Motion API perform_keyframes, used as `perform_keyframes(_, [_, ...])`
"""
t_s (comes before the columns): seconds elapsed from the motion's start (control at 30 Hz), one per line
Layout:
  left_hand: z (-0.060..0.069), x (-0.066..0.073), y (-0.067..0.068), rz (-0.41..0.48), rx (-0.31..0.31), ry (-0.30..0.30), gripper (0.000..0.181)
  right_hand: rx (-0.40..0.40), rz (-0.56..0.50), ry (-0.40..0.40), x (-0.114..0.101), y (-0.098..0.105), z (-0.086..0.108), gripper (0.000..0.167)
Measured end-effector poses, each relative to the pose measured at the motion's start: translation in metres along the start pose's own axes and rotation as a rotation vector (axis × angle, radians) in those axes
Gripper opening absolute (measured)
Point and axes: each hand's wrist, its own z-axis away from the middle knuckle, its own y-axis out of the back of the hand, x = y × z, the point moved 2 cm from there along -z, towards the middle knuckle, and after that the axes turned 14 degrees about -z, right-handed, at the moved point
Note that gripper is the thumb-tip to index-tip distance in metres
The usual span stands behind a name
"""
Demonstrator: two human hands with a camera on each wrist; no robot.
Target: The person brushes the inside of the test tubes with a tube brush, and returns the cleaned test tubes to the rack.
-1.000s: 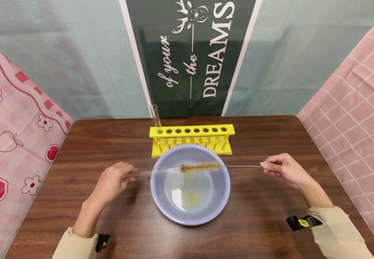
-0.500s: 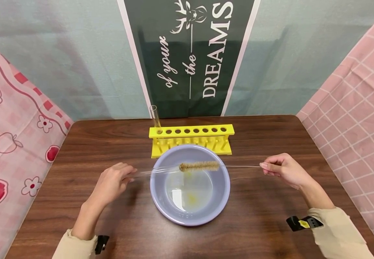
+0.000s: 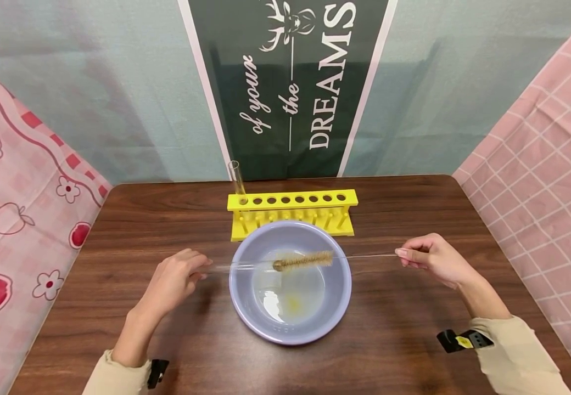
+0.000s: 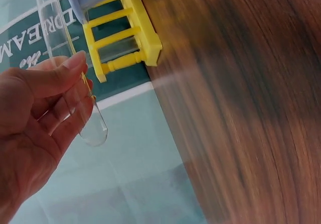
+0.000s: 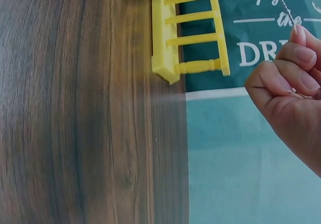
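My left hand (image 3: 174, 277) pinches a clear glass test tube (image 3: 246, 266) near its rounded closed end, with the thumb across it in the left wrist view. The tube points right, over the lavender basin (image 3: 290, 340). At its open mouth lies the bristle head of a tan test tube brush (image 3: 307, 260); whether the tip sits just inside is hard to tell. My right hand (image 3: 434, 260) pinches the far end of the brush's thin twisted wire (image 5: 285, 7) between thumb and fingers. Cloudy water with a yellowish patch fills the basin's bottom.
Behind the basin stands a yellow test tube rack (image 3: 292, 201), with another glass test tube (image 3: 236, 178) upright in its leftmost hole. All of this is on a dark wood table (image 3: 394, 340). Fabric hangs at the back and both sides.
The brush head and the tube's open end have dipped slightly toward the near side of the basin. The brush now slants a little. Both hands keep their grips and have barely moved.
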Motion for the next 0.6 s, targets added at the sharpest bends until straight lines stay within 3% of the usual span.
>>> perform_keyframes(0.33, [-0.008,0.008,-0.003,0.019,-0.017,0.035,0.029,0.076,0.051,-0.048,0.000,-0.017,-0.011,0.021])
perform_keyframes(0.6, [-0.016,0.014,-0.006,0.018,-0.019,0.016,0.029,0.069,0.141,-0.090,0.000,-0.032,-0.020,0.017])
